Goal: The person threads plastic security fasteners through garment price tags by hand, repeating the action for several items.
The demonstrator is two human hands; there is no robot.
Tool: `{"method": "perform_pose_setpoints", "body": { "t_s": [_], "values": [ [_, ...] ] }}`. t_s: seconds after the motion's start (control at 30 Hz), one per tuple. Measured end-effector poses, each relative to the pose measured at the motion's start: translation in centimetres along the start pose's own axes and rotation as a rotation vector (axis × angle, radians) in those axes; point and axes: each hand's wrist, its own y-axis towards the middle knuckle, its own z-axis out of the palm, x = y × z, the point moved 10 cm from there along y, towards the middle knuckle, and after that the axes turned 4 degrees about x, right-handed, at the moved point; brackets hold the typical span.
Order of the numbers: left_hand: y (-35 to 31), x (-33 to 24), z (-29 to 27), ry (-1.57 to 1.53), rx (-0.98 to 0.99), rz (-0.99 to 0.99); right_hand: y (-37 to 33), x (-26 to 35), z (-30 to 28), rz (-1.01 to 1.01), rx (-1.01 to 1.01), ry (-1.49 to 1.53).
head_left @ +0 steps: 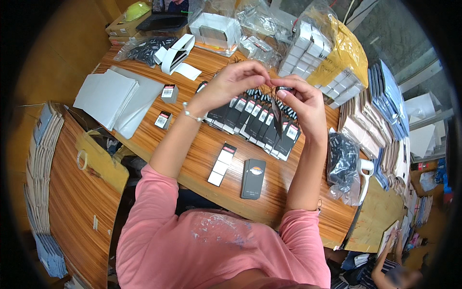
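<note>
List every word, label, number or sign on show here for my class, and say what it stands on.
I won't copy wording; here is where it stands.
Yellow wrapping: large dark handwriting.
Stack of dark cards: pale print, coloured emblem; smallest lines unreadable.
Row of dark tags: red-and-white barcode stickers, too small to read.
Dark strip with white labels: red heading, too small.
Two small blocks: barcode labels, too small.

A dark laptop [162, 22] sits beyond the desk [197, 150]. White sheets [103, 96] lie at left; pale folded bundles [360, 124] stand stacked at right.
</note>
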Motion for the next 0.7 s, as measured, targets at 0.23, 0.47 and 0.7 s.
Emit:
{"method": "perform_pose_setpoints", "body": {
  "t_s": [0.23, 0.47, 0.7],
  "values": [
    [0.9, 1.9, 0.9, -0.202, -0.058, -0.024, -0.5, -1.8, -0.9, 0.061, -0.169, 0.172],
    [0.9, 2.8, 1.2, -0.235, 0.022, -0.087, -1.0, -3.6, -1.8, -0.022, -0.216, 0.204],
    [0.7, 4.3, 0.8, -0.130, 0.082, -0.179, -0.7, -4.5, -1.3, -0.013, -0.177, 0.191]
  ]
}}
